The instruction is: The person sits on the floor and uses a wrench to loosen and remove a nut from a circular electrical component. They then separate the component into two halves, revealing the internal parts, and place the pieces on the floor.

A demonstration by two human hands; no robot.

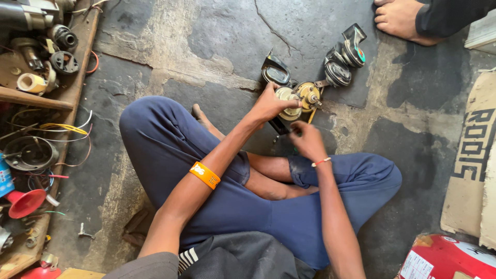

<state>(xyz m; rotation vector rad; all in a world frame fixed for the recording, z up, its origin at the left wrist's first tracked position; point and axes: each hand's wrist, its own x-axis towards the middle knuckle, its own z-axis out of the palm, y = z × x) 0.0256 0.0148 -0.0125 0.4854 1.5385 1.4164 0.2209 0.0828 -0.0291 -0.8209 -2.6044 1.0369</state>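
Observation:
I sit cross-legged on a cracked concrete floor. My left hand point(269, 105), with an orange wristband on the forearm, grips a round brass-coloured horn unit point(290, 97) on the floor in front of my knees. A second brass horn unit point(309, 95) lies touching it on the right. My right hand point(306, 138), with a thin red bracelet, is closed just below the units around something small and dark that I cannot make out. Behind them lie a black horn part point(275, 72) and two more black horns point(345, 61).
A wooden shelf point(77, 77) on the left carries motor parts, wires, a tape roll and a red funnel point(26, 202). Another person's bare foot point(400, 19) rests at the top right. Cardboard point(473, 165) and a red can point(447, 258) lie at the right.

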